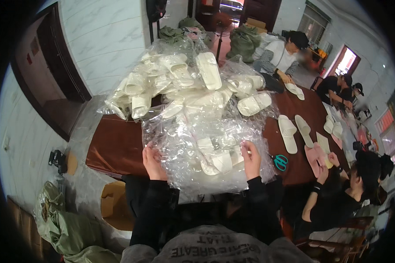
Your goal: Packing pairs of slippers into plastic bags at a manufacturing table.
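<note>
A clear plastic bag (186, 172) lies spread in front of me at the table's near edge. Cream slippers (223, 162) show through its film, toward its right side. My left hand (155, 164) is closed on the bag's left edge, fingers pointing up. On the other side, my right hand (251, 160) pinches the film beside the slippers. Just beyond, a heap of cream slippers in clear bags (177, 70) covers this end of the table, one bagged slipper (254, 104) lying at its right edge.
Teal-handled scissors (281, 162) and loose cream slippers (288, 133) lie on the brown table (114, 144) to the right. A co-worker there handles a pink slipper (314, 160); another person sits at the far side. An open cardboard box (114, 206) and green sacks (72, 228) stand at lower left.
</note>
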Action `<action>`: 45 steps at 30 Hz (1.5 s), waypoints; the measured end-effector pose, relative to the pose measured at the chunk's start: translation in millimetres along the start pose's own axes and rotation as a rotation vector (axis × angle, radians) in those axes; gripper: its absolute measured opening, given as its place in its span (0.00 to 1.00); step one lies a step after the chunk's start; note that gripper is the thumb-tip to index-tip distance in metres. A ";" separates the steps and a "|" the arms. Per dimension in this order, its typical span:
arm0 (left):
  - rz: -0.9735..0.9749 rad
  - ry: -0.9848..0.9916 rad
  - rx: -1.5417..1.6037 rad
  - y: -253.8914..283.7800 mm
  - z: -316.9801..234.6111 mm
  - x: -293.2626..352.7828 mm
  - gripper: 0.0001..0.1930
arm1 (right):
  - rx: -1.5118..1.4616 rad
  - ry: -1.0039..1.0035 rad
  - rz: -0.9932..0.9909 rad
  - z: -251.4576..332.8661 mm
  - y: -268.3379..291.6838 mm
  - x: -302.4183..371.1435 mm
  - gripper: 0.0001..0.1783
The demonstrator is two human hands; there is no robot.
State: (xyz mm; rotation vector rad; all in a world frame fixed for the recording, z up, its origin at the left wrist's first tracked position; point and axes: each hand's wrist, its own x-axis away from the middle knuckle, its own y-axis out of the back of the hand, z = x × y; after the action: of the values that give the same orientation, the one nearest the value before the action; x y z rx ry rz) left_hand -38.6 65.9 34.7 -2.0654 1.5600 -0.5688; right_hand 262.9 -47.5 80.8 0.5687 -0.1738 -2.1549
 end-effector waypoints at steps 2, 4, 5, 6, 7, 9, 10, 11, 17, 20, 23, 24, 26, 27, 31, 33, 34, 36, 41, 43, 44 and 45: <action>-0.088 0.198 0.007 -8.4 18.2 1.1 0.18 | -0.018 -0.021 -0.014 -20.4 8.8 -3.1 0.12; -0.083 0.295 0.046 41.3 55.3 -17.7 0.20 | 0.104 0.021 0.231 -28.0 -3.8 -2.0 0.14; -0.076 0.392 0.095 61.6 70.0 -25.7 0.21 | 0.212 0.029 0.289 -30.8 -13.2 0.8 0.17; -0.065 0.396 0.095 61.2 77.7 -22.7 0.21 | 0.215 0.027 0.278 -32.6 -16.1 4.5 0.17; -0.031 0.419 0.099 60.7 85.0 -19.4 0.22 | 0.099 -0.051 0.321 -33.6 -20.8 8.1 0.18; 0.004 0.437 0.135 54.9 93.7 -15.2 0.24 | -0.289 -0.133 0.360 -38.0 -29.4 9.7 0.21; 0.013 0.443 0.139 51.7 94.3 -13.7 0.24 | -0.281 -0.131 0.350 -42.8 -20.6 4.2 0.21; 0.018 0.472 0.124 49.1 94.6 -12.0 0.24 | -0.355 -0.185 0.346 -47.4 -4.5 -5.9 0.20; -0.060 0.494 0.110 66.6 85.5 -14.8 0.25 | -0.539 -0.071 0.078 38.0 95.6 -91.5 0.13; -0.119 0.534 0.044 47.4 83.9 -9.5 0.27 | -0.493 -0.169 0.138 41.3 166.2 -140.6 0.13; -0.126 0.518 0.027 61.5 84.4 -14.9 0.26 | -0.186 -0.019 0.084 23.2 197.4 -194.1 0.12; -0.120 0.538 0.013 63.3 84.1 -14.9 0.25 | -0.103 0.034 0.028 19.1 210.6 -206.4 0.11; -0.089 0.491 0.039 53.9 92.7 -14.6 0.25 | 0.077 0.153 -0.073 -3.2 248.2 -237.0 0.13; -0.092 0.477 0.044 52.6 89.9 -13.9 0.25 | 0.337 0.152 -0.144 -3.1 245.8 -241.6 0.14; -0.109 0.495 0.025 50.8 86.1 -11.7 0.21 | 0.995 0.449 -0.260 -14.1 227.3 -222.2 0.15; -0.120 0.450 0.053 70.1 86.4 -20.2 0.20 | 0.512 0.301 0.024 0.2 167.3 -183.1 0.14; 0.011 0.425 0.066 58.7 84.6 -19.0 0.20 | 0.237 0.239 0.206 -11.4 153.0 -160.3 0.18; 0.095 0.373 0.055 53.7 59.7 -10.2 0.20 | 0.028 -0.008 0.351 25.2 85.7 -102.0 0.20; 0.175 0.250 -0.121 -8.8 16.4 17.1 0.26 | -0.217 0.071 0.395 51.0 48.4 -15.7 0.22; 0.174 0.279 -0.117 -19.7 -2.0 26.9 0.28 | -0.163 0.130 0.334 60.3 34.4 3.3 0.23; 0.184 0.313 -0.099 -24.9 -8.8 30.7 0.30 | -0.164 0.126 0.330 61.5 36.4 8.4 0.23; 0.262 0.303 -0.136 -26.1 -14.6 33.5 0.33 | -0.038 0.180 0.240 62.5 38.9 12.5 0.22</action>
State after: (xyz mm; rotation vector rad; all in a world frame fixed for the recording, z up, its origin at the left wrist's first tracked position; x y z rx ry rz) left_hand -18.6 37.7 63.4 -1.8906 2.0570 -0.7180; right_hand 256.3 -85.9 144.4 0.6805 -0.0964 -1.8612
